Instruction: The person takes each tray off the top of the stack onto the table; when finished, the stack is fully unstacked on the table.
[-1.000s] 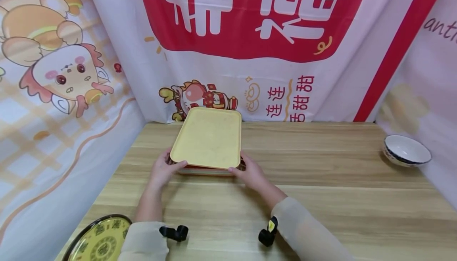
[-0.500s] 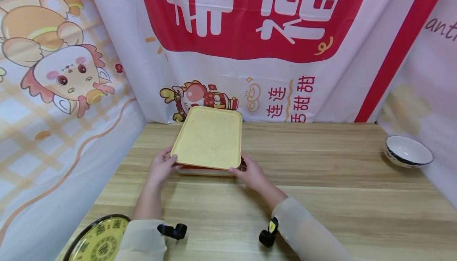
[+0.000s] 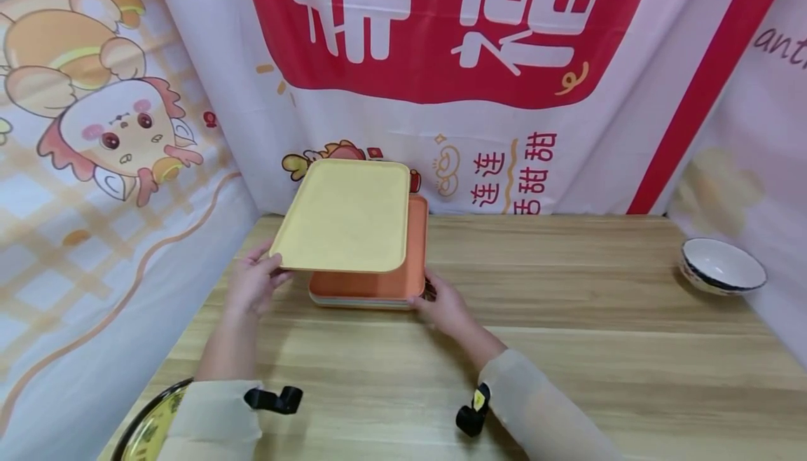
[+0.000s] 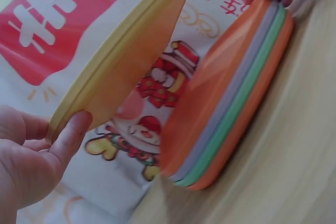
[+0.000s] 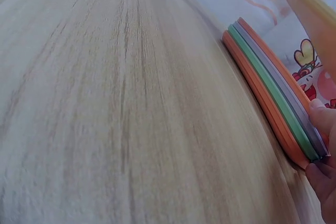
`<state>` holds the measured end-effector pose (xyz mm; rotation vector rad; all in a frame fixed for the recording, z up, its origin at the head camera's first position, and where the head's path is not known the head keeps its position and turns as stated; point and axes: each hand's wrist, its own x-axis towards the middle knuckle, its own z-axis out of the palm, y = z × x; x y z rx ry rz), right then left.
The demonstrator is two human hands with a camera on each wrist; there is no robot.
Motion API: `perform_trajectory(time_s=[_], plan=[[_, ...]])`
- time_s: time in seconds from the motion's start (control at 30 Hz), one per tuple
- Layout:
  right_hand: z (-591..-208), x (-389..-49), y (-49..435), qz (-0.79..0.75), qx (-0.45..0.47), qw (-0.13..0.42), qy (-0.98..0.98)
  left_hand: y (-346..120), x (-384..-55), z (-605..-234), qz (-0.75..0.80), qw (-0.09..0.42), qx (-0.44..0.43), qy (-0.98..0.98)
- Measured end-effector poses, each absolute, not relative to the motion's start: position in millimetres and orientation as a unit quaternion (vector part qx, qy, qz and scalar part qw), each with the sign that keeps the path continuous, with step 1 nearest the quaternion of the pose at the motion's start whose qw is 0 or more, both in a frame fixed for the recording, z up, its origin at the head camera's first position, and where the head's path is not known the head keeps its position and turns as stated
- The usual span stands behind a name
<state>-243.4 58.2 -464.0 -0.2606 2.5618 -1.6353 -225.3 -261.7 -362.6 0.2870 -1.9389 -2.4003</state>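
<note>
My left hand (image 3: pixel 252 282) pinches the near left corner of a yellow tray (image 3: pixel 349 216), thumb on one face and fingers on the other. The yellow tray is raised and tilted above a stack of trays (image 4: pixel 231 93), with a gap between them in the left wrist view. Orange, purple and green trays show in that stack, which lies on the table. At its near right corner, my right hand (image 3: pixel 444 303) grips the stack, the thumb on the top orange tray (image 3: pixel 412 251) and the fingers at the side. Some right fingers are hidden behind the corner in the head view.
The wooden table (image 3: pixel 567 363) runs up to a printed cloth (image 3: pixel 504 118) at the back. A white bowl with a dark rim (image 3: pixel 723 265) stands at the far right. A round yellow plate with a dark rim (image 3: pixel 154 429) lies at the near left, partly behind the left sleeve.
My left hand has lifted the yellow tray off the stack and carried it up and to the left, uncovering the orange tray. My right hand stays at the stack's corner.
</note>
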Motion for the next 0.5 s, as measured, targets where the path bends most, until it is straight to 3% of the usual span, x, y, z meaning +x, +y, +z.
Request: perform_trajectory(time_s=[0.3,0.5], plan=[[-463.5,-244.2,56.9,-0.530,-0.076,0.047,0.844,-326.0,-204.1,-338.0,-0.806,0.039,0.031,-0.590],[-464.8,-244.7,57.9,-0.534,-0.076,0.048,0.841,-372.6,-193.6,-340.1,-0.797,0.041,0.053,-0.600]])
